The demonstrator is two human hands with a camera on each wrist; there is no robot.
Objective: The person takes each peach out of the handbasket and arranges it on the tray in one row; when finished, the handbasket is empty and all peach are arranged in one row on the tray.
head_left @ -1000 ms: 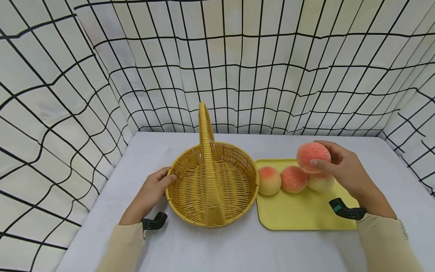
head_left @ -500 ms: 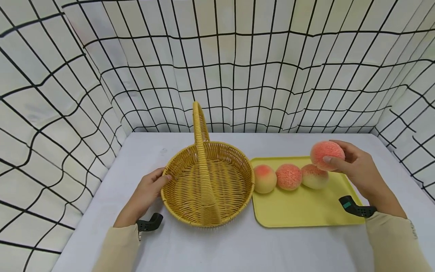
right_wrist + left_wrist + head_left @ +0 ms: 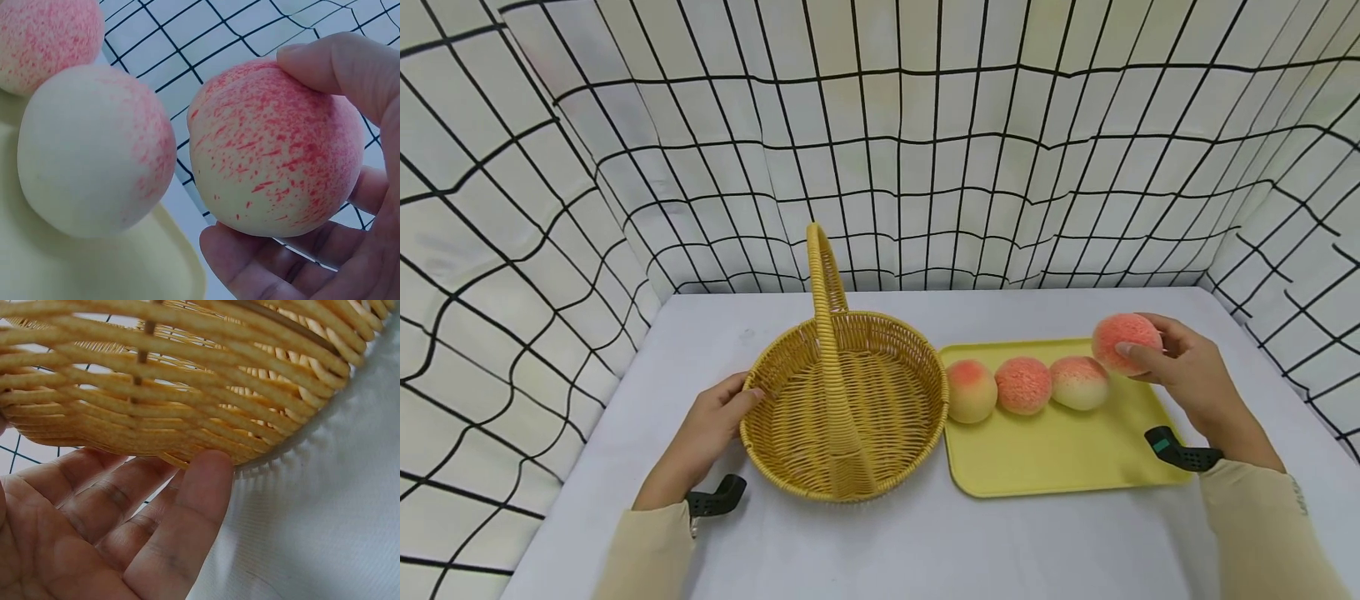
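A golden wicker basket [image 3: 880, 408] with a tall arched handle stands on the table, with nothing inside it. My left hand [image 3: 707, 429] grips its left rim, thumb over the edge; in the left wrist view the fingers [image 3: 206, 494] lie against the woven wall. In my right hand [image 3: 1195, 375] is a pink-and-cream peach [image 3: 275, 150], held between thumb and fingers above the yellow tray's [image 3: 1037, 462] back right part. To its left, a row of 3 peaches lies on the tray: a yellowish one [image 3: 972, 392], a pink one [image 3: 1024, 386] and a pink-topped pale one [image 3: 1080, 383].
The tray's left edge meets the basket's right side. A white cloth [image 3: 925, 550] covers the table. White walls with a black grid [image 3: 917, 167] enclose the back and both sides.
My right hand has carried its peach rightward, away from the row, uncovering the pale peach beneath. The left hand stays on the basket rim. The whole head view has shifted slightly.
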